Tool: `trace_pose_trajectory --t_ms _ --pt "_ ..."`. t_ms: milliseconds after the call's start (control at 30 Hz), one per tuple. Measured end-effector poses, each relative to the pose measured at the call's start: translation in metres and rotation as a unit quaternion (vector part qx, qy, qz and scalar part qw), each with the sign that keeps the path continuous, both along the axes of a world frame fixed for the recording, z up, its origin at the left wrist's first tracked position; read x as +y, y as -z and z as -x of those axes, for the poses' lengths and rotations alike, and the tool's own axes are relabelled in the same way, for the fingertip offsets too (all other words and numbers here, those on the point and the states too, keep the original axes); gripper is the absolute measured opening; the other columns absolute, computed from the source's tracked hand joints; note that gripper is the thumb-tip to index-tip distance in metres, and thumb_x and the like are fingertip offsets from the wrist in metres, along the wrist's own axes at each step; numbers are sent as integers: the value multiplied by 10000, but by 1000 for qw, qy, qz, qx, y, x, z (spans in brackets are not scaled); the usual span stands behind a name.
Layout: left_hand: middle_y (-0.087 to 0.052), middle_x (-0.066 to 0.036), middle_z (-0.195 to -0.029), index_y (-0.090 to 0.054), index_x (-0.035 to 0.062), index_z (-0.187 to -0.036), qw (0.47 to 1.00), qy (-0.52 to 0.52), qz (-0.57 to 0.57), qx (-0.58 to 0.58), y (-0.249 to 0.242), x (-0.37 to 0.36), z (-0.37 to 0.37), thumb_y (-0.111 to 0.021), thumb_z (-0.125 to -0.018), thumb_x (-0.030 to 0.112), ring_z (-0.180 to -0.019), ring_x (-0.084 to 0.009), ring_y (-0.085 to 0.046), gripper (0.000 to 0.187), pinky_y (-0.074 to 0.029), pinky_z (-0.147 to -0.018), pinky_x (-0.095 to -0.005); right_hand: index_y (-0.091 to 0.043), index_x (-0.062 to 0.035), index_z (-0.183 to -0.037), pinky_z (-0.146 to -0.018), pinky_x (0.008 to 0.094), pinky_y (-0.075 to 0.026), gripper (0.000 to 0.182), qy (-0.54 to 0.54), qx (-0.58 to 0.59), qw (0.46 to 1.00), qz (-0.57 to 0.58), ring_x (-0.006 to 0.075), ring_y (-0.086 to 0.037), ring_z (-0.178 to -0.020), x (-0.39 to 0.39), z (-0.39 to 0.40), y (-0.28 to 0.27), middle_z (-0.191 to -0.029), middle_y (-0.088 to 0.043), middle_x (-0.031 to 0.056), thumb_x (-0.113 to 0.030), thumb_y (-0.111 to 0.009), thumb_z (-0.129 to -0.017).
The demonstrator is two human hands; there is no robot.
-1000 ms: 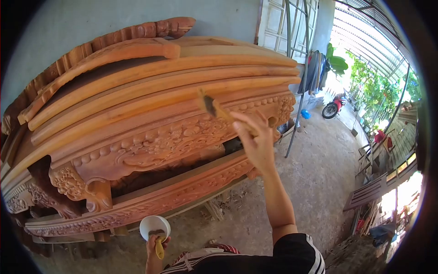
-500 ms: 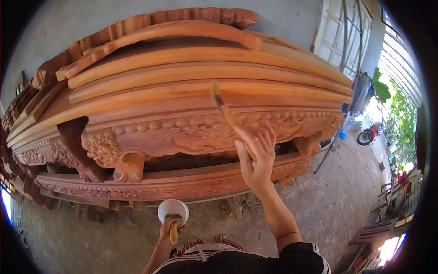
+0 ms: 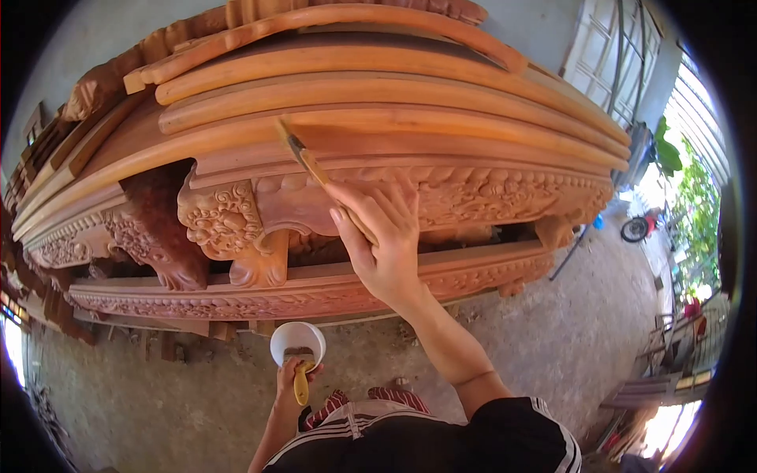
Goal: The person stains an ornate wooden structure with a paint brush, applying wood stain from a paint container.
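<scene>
- My right hand (image 3: 385, 236) is closed around the wooden handle of a brush (image 3: 311, 163), thumb on one side and fingers on the other, arm stretched forward over the work.
- The brush points up and to the left from that hand; its bristles lie over the lowest of the rounded wooden edges (image 3: 236, 130). I can't tell whether they touch the wood.
- My left hand (image 3: 292, 374), lower and nearer my body, grips a white bowl (image 3: 298, 337) by its near side. The same hand has a yellow handle (image 3: 301, 386) against the bowl's rim, and something brown shows inside the bowl.
- The carved wooden furniture (image 3: 296, 202) spreads out beyond both hands, its reddish-brown front running to the left and right of my right hand.
- Left of my right hand is a thickly carved leg (image 3: 225, 225); to its right is a carved panel (image 3: 489, 197) with a beaded border above.
- Between my two hands, a lower carved rail (image 3: 315, 299) passes beyond the bowl.
- Past the brush, a curved wooden piece (image 3: 315, 17) lies on top of the stack.
- Right of my hands is the concrete floor (image 3: 536, 339), with a red motorbike (image 3: 637, 229) well beyond.
</scene>
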State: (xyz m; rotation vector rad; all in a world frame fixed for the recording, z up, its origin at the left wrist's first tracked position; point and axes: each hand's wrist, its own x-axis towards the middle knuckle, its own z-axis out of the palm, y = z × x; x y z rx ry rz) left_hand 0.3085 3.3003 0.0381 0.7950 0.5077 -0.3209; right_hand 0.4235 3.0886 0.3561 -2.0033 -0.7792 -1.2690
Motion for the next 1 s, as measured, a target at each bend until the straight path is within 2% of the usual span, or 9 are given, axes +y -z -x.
trace_pose_trajectory --t_ms 100,167,233,333,433,667,767,833,1000 --pt "-611 -188 -817 -493 -75 -923 999 -48 -9 3 -14 18 8 -470 -846 184 -614 -278 -656 271 -485 -388 -225 -646 -62 -1016 -953 400 -311 187 112 8 992 -56 180 -564 -886 -20 4 3 -925 -639 64 -114 -589 -846" --pt "-608 -185 -803 -495 -72 -906 998 -58 -3 -4 -14 32 14 -470 -845 181 -621 -286 -657 261 -488 -389 -228 -636 -76 -1030 -971 429 -277 201 109 17 966 -232 194 -567 -835 -38 9 11 -866 -633 46 -131 -601 -840" --pt "-593 -166 -786 -480 -65 -938 997 -81 11 11 -3 46 20 -476 -836 170 -623 -304 -653 256 -496 -387 -238 -640 -88 -1034 -994 424 -263 197 301 -70 944 -117 196 -572 -850 -69 20 15 -878 -638 46 -150 -589 -854" --pt "-580 -149 -791 -456 -49 -996 997 -78 14 24 8 61 24 -486 -826 166 -619 -303 -648 276 -494 -380 -241 -640 -112 -1044 -1008 430 -246 198 408 -33 906 -104 189 -577 -869 -89 30 17 -899 -639 44 -162 -578 -862" --pt "-577 -141 -806 -440 -39 -1028 995 -83 7 52 2 58 24 -490 -822 159 -620 -303 -645 290 -492 -376 -241 -622 -143 -1082 -1022 460 -215 231 404 -14 914 -42 192 -550 -788 -74 20 26 -803 -593 32 -172 -578 -857" --pt "-593 -124 -812 -491 -16 -985 994 -70 24 78 -20 20 10 -500 -830 179 -654 -269 -656 249 -478 -384 -220 -624 -138 -1074 -1041 476 -173 223 85 85 993 -20 171 -571 -849 -21 16 19 -868 -638 28 -198 -578 -865" --pt "-601 -132 -813 -495 -23 -971 998 -46 11 43 -30 8 10 -496 -837 188 -630 -256 -655 250 -481 -389 -220 -643 -92 -1049 -899 351 -412 225 150 113 965 -184 188 -601 -881 -70 24 19 -964 -656 72 -219 -579 -875" --pt "-605 -149 -846 -490 -34 -980 999 13 -2 30 -19 6 7 -478 -850 198 -660 -252 -660 266 -484 -393 -225 -638 -85 -1016 -934 351 -306 174 233 63 940 -243 169 -557 -873 -118 24 24 -919 -645 65 -155 -573 -871" --pt "-603 -175 -867 -478 -46 -1019 999 -14 20 34 -11 2 6 -461 -855 192 -678 -268 -661 290 -486 -390 -236 -623 -79 -1053 -966 424 -298 203 458 1 881 -118 227 -558 -919 -175 32 24 -915 -630 82 -145 -564 -869"
